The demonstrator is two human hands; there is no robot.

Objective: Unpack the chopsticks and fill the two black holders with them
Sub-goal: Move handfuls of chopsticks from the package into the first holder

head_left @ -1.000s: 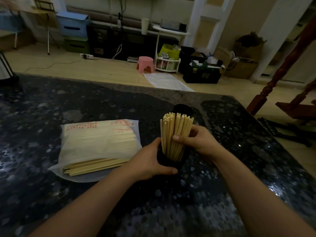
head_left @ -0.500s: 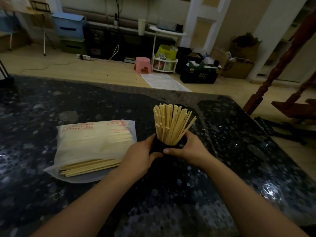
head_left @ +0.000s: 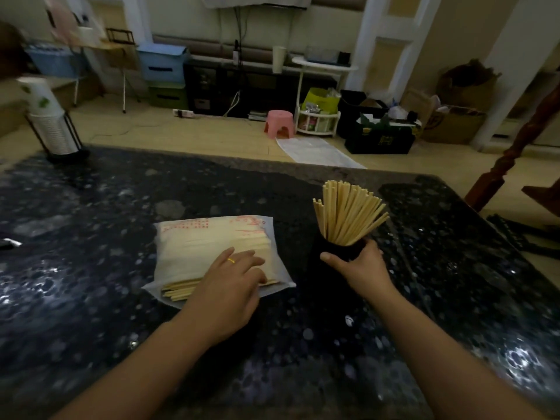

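Observation:
A black holder (head_left: 335, 253) stands upright on the dark stone table, packed with pale wooden chopsticks (head_left: 348, 210) that fan out at the top. My right hand (head_left: 360, 268) is wrapped around the holder's right side. To its left lies a white plastic packet of chopsticks (head_left: 197, 247) with red print, and loose chopstick ends stick out at its near edge. My left hand (head_left: 233, 283) rests flat on the packet's near right corner, fingers spread, with a gold ring on one finger. A second holder is not visible.
The dark speckled stone table (head_left: 91, 283) runs out to its far edge. A stack of paper cups in a black wire stand (head_left: 48, 122) sits at the far left corner. A dark wooden chair post (head_left: 512, 153) rises at the right, beyond the table.
My left hand has left the holder and moved left onto the chopstick packet. My right hand stays on the holder, now farther right.

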